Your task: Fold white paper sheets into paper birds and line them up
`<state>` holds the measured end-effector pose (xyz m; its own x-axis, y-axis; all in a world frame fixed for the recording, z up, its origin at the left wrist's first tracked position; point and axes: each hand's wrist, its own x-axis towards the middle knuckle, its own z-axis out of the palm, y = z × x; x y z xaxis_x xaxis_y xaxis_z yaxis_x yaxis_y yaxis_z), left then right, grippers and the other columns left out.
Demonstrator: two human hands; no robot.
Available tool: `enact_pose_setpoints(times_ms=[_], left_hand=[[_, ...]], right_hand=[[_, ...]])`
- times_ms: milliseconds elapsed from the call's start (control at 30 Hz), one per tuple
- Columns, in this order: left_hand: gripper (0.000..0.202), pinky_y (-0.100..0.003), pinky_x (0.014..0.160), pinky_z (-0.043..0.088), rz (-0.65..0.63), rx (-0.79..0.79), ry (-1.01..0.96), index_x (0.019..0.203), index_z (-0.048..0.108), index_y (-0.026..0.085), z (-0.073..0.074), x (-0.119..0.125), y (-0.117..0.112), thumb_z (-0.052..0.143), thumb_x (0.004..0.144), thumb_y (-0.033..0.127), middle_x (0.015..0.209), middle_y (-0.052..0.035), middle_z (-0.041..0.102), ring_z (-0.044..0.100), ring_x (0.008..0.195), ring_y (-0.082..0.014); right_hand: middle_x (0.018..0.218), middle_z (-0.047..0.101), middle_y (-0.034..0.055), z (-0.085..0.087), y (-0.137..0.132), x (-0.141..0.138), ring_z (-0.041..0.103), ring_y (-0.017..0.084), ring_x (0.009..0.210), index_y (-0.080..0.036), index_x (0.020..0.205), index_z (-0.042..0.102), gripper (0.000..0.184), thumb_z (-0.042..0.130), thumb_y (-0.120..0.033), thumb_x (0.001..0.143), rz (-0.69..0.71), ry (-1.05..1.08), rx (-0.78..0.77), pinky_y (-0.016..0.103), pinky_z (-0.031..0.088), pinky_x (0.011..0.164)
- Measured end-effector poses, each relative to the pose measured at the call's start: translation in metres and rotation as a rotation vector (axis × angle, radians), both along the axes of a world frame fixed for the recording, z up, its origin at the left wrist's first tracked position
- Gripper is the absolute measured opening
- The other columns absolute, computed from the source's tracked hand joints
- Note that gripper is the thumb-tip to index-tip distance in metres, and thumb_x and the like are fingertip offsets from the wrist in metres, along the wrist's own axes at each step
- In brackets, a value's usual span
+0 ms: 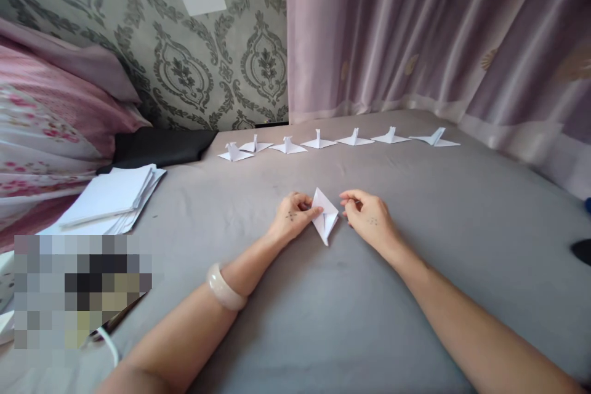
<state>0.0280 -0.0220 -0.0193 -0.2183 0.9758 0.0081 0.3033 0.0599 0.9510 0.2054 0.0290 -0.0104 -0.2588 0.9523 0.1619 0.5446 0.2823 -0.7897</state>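
A partly folded white paper piece, kite-shaped with a point toward me, lies on the grey bed sheet. My left hand pinches its left edge with thumb and fingers closed on it. My right hand sits just to the right of the paper, fingers curled, fingertips close to its right corner; whether they touch it is unclear. A pale bangle circles my left wrist.
Several finished white paper birds stand in a row near the far edge of the bed. A stack of white sheets lies at the left beside pink bedding. A mauve curtain hangs behind. A blurred patch covers the lower left.
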Motion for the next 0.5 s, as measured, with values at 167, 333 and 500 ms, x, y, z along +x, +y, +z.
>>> enact_pose_setpoints(times_ms=[167,333,500], left_hand=[[0.026,-0.026,0.078,0.047,0.077,0.209,-0.581,0.080,0.066,0.016,0.012,0.005,-0.002,0.076,0.068,0.036,0.083,-0.0015,0.068,0.061,0.079,-0.0133],[0.027,-0.028,0.080,0.048,0.155,0.323,-0.628,0.083,0.068,0.016,0.021,0.008,-0.003,0.079,0.068,0.036,0.087,-0.0030,0.071,0.063,0.083,-0.0154],[0.021,-0.029,0.083,0.050,0.101,0.407,-0.495,0.081,0.068,0.017,0.019,0.013,-0.008,0.076,0.072,0.034,0.104,-0.0056,0.067,0.063,0.093,-0.0175]], right_hand=[[0.091,0.072,0.0073,0.018,-0.013,-0.006,0.068,0.017,0.079,-0.018,0.095,0.065,0.022,0.049,-0.025,0.081,-0.074,0.350,0.070,0.031,0.053,0.072],[0.092,0.071,0.0064,0.030,-0.025,-0.006,0.067,0.017,0.084,-0.020,0.096,0.064,0.019,0.053,-0.029,0.084,0.017,0.442,0.136,0.034,0.052,0.082],[0.096,0.070,0.0071,0.026,-0.026,-0.009,0.065,0.018,0.088,-0.020,0.108,0.059,0.028,0.060,-0.030,0.081,0.114,0.422,0.133,0.033,0.051,0.082]])
